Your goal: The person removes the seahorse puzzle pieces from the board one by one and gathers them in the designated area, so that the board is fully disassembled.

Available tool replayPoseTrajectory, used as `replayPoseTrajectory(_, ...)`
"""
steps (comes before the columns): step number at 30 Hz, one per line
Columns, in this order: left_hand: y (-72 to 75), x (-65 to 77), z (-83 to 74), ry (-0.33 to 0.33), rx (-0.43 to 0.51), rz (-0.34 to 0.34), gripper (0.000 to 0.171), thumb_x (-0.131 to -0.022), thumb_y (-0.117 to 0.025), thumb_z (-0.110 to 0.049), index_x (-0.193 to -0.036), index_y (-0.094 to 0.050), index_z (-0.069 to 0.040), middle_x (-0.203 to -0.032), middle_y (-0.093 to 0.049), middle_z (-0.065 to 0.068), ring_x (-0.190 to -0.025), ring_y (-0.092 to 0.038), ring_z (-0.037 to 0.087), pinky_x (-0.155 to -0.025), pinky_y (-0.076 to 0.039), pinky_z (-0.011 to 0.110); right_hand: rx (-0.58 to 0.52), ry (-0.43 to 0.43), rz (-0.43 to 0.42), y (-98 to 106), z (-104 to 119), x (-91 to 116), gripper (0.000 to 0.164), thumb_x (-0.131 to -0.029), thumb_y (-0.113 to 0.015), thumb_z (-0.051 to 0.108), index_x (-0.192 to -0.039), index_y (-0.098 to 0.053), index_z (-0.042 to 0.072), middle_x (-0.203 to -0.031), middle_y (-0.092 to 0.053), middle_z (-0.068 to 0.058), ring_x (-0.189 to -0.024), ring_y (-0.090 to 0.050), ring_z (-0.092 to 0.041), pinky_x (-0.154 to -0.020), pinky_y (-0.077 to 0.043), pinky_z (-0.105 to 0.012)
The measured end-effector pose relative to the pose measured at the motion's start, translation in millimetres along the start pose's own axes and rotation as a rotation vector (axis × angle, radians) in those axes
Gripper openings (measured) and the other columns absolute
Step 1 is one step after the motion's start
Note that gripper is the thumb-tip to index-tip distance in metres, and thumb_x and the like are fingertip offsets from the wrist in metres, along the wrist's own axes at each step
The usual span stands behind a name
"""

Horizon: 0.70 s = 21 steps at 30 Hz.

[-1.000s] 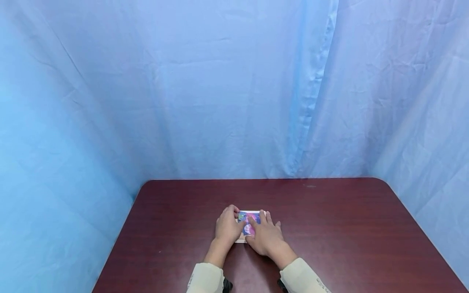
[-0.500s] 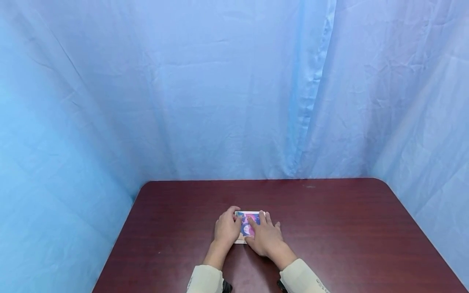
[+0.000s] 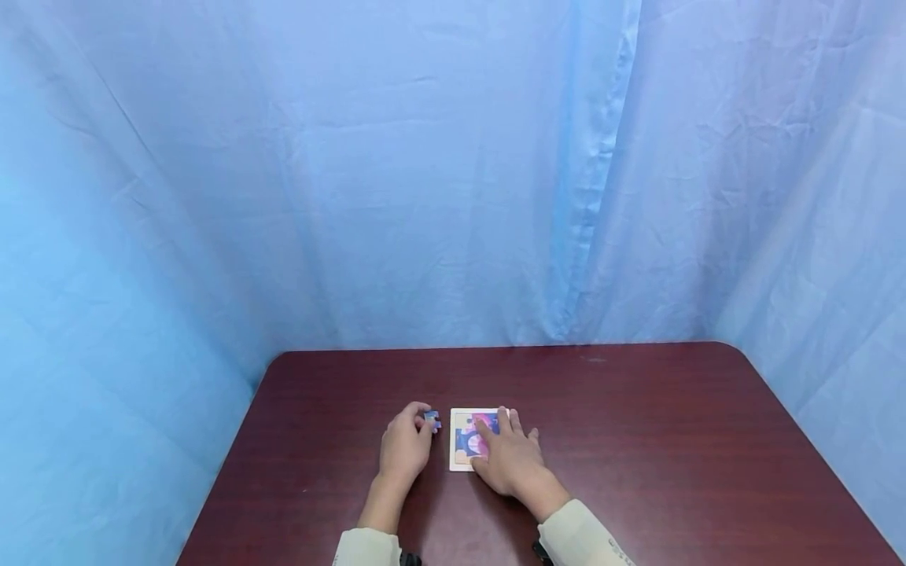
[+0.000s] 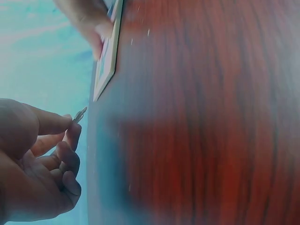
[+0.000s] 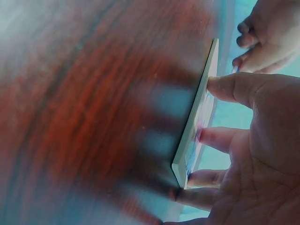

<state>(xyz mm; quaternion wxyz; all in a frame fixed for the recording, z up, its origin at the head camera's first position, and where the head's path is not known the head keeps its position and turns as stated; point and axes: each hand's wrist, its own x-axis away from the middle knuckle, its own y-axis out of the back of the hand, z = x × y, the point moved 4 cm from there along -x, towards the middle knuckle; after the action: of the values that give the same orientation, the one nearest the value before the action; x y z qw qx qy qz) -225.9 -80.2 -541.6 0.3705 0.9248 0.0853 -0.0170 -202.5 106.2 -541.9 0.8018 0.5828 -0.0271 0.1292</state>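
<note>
A square jigsaw puzzle in a pale frame lies flat on the table, its picture pink, purple and blue. Bare pale backing shows at its upper left corner. My left hand is left of the frame, pinching a small blue puzzle piece between thumb and fingers. Seen edge-on in the left wrist view, the thin piece is held above the tabletop. My right hand rests on the puzzle's right part with fingers spread. In the right wrist view its fingertips touch the board's face and edge.
The dark red wooden table extends around both hands, with rounded far corners. Light blue curtains hang behind it and along both sides. Pale sleeves cover the forearms.
My left hand has moved left off the puzzle, taking a blue piece out of its upper left corner. My right hand stays on the board.
</note>
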Motion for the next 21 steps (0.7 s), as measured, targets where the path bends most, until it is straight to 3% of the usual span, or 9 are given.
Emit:
replayPoseTrajectory(13,24.4,-8.9,23.2,0.052,-0.041,0.054,0.024,-0.098,-0.068,-0.012,-0.121,-0.073,-0.011,-0.084,-0.069,-0.002,-0.068,-0.056,0.013,-0.067,-0.046,0.033,-0.02,-0.004,0.021,-3.2,0.3,0.1,0.065,-0.097,-0.068,0.041,-0.156,-0.053,0.017,-0.17,-0.03,-0.027,-0.161,-0.026,-0.047,-0.12,-0.026,-0.077)
replayPoseTrajectory(21,29.0,-13.5,30.1,0.031,-0.224,0.001,0.016,-0.094,-0.072,-0.011,-0.11,-0.076,-0.013,-0.085,-0.076,0.003,-0.077,-0.071,0.026,-0.075,-0.052,0.05,-0.015,-0.007,0.008,-2.5,-1.5,0.2,0.066,-0.097,-0.068,0.041,-0.156,-0.053,0.018,-0.17,-0.03,-0.028,-0.161,-0.026,-0.047,-0.119,-0.026,-0.078)
